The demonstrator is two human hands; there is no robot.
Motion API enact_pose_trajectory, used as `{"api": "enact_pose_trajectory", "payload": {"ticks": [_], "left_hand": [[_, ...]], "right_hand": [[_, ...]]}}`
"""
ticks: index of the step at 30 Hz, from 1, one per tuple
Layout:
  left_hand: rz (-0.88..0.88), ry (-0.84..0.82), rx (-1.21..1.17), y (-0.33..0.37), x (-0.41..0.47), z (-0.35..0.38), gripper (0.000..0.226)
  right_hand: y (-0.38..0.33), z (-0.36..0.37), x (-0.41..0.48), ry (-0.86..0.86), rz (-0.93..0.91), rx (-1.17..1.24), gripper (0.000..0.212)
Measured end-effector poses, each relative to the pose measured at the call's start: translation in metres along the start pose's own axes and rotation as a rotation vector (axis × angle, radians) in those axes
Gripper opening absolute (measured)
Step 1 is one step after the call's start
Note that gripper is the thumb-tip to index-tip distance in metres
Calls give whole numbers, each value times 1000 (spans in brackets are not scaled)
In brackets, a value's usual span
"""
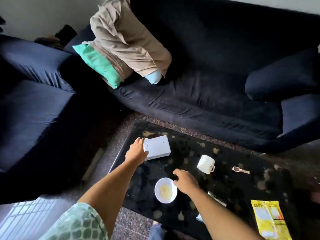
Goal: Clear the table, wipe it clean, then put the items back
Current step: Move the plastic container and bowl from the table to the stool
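A black glossy table (190,153) with pale smears stands in front of me. My left hand (136,151) grips the near-left end of a white box (158,147) at the table's far left. My right hand (186,181) hovers with loosely curled fingers just right of a white bowl (165,190) holding yellowish bits; it holds nothing. A white mug (205,164) stands right of centre, with a wristwatch (240,170) lying beyond it. A yellow packet (270,220) lies at the near right corner.
A dark blue sofa (207,94) runs behind the table, with beige and green cushions (121,49) at its left end. A second dark seat (34,110) fills the left. Something pale (217,198) peeks out from under my right forearm. Speckled floor (112,153) lies between.
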State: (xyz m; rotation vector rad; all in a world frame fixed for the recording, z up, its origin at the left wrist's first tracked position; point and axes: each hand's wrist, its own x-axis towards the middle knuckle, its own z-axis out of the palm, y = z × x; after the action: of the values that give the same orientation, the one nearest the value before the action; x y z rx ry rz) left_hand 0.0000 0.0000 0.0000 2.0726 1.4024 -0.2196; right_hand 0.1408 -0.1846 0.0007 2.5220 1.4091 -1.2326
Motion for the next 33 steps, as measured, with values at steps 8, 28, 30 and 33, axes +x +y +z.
{"api": "enact_pose_trajectory", "payload": {"ticks": [8,28,30,33], "left_hand": [[62,-53,107,-10,41,26,79],[176,54,84,6,-2,27,18],[219,142,46,18,-26,29,17],[311,221,11,48,-59,35,16]], "right_hand": [[6,50,38,-93,108,-99,29],[34,34,15,89,183,52,25],[48,27,-3,117,203,92,27],[75,17,-34,153,222,171,29]]}}
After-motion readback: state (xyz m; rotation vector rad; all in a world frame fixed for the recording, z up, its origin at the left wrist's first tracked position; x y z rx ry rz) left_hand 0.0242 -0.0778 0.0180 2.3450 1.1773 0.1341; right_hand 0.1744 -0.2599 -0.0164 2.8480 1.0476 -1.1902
